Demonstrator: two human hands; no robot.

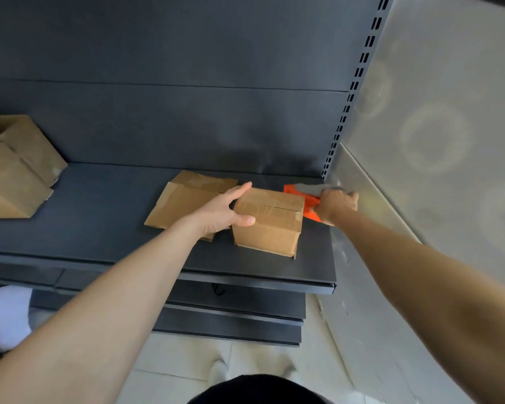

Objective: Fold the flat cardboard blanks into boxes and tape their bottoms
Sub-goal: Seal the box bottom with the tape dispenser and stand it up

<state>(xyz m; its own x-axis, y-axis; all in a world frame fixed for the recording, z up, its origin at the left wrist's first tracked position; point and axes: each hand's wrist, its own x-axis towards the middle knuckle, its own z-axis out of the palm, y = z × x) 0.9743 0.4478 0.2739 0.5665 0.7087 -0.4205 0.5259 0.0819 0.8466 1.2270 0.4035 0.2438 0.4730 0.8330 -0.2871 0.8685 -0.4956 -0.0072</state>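
Two hands work one box on the dark shelf. The left hand has its fingers spread along the box's left wall, thumb hooked over the near top edge. The right hand, curled shut on the orange tape dispenser, sits just right of the box. Flat blanks lie under the left fingers. For a clean seal, I'd brace the box firmly and run tape straight along the centre seam.
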